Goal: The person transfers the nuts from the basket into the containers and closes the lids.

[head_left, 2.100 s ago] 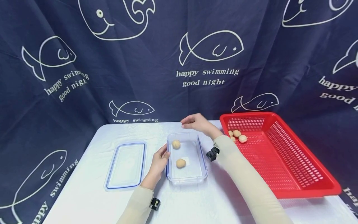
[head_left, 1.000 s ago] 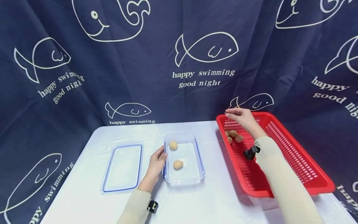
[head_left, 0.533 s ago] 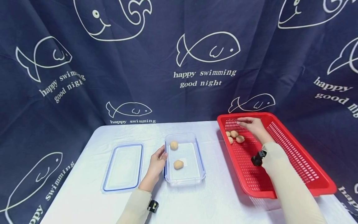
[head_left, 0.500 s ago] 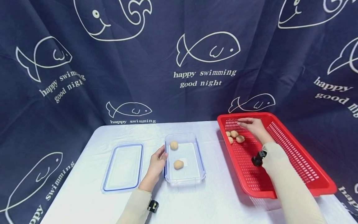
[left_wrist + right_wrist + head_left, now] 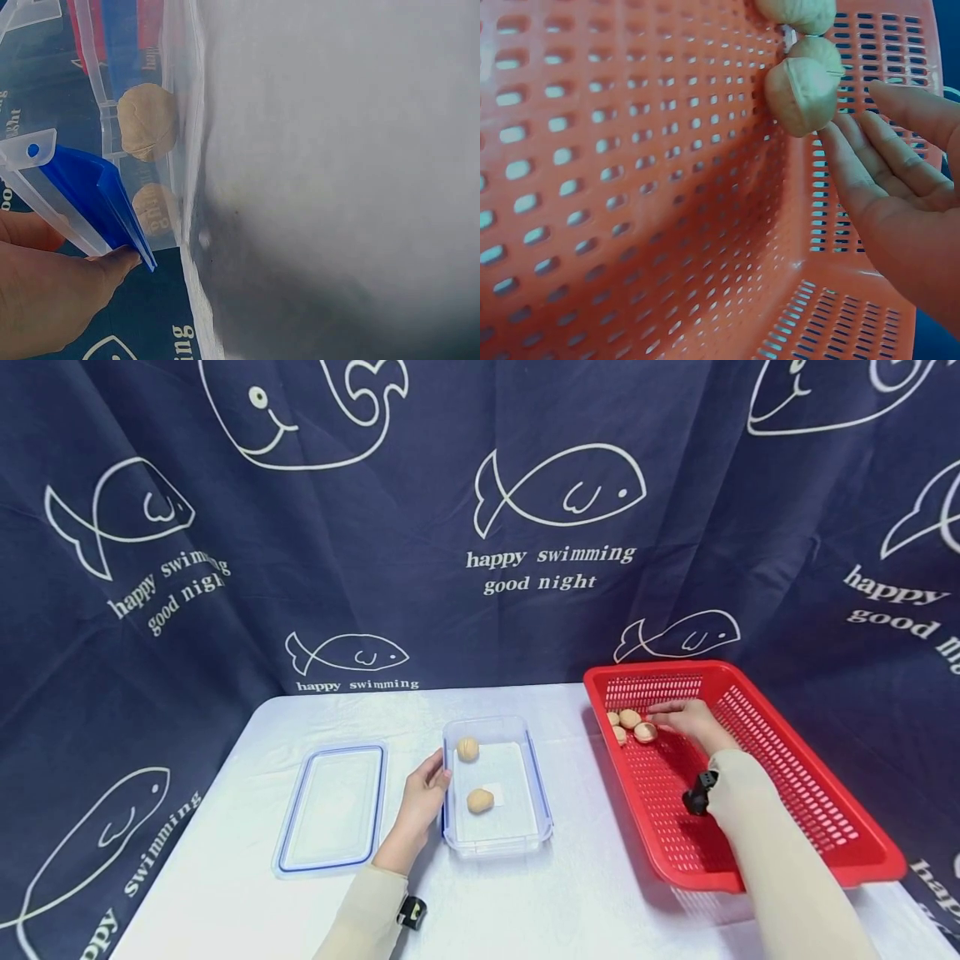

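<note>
My left hand (image 5: 422,795) grips the left wall of a clear plastic food container (image 5: 543,817). In the left wrist view the thumb lies against its blue clip (image 5: 101,191), with other fingers across the wall. Inside the container sit two walnuts, a rear one (image 5: 468,748) and a front one (image 5: 481,801), apart from each other. My right hand (image 5: 693,720) is down in a red basket (image 5: 810,852), fingers spread and holding nothing. Beside its fingertips lies a walnut (image 5: 802,96), part of a small cluster; one fingertip touches or nearly touches it.
The container's blue-edged clear lid (image 5: 330,810) lies flat on the white-covered table (image 5: 225,893), left of the container. More walnuts (image 5: 629,718) sit in the basket's far left corner. A dark blue fish-print curtain (image 5: 420,527) hangs behind the table.
My right hand has moved from above the container's far end rightward to the basket, then lowered in beside the walnuts. My left hand has kept its grip on the container.
</note>
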The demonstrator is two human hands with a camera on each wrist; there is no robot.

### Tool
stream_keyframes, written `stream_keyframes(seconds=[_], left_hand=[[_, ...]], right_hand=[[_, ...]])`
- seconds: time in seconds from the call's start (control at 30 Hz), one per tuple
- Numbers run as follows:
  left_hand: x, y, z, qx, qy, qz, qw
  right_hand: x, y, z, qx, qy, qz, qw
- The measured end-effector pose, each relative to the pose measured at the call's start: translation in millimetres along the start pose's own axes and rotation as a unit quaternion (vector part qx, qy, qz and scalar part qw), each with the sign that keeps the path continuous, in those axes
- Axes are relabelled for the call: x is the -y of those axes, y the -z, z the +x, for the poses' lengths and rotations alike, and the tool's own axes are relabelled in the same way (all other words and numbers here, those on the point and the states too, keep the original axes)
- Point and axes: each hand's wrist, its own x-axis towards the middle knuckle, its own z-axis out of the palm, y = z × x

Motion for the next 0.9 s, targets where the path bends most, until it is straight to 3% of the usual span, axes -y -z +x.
stream_keyframes(seconds=[0.3,0.57,0.9], left_hand=[[0.0,-0.2,-0.6,0.000,0.000,0.000,1.0000],[1.2,-0.1,-0.1,-0.001,0.001,-0.004,1.0000],[2.0,-0.2,1.1,-0.004,-0.003,0.001,1.0000]], right_hand=[[-7.2,-1.5,-1.7,0.027,-0.040,-0.051,0.998],[-7.1,-3.2,-2.2,0.040,-0.027,-0.061,0.997],[-8.4,-4.1,0.8,0.028,-0.023,-0.052,0.998]])
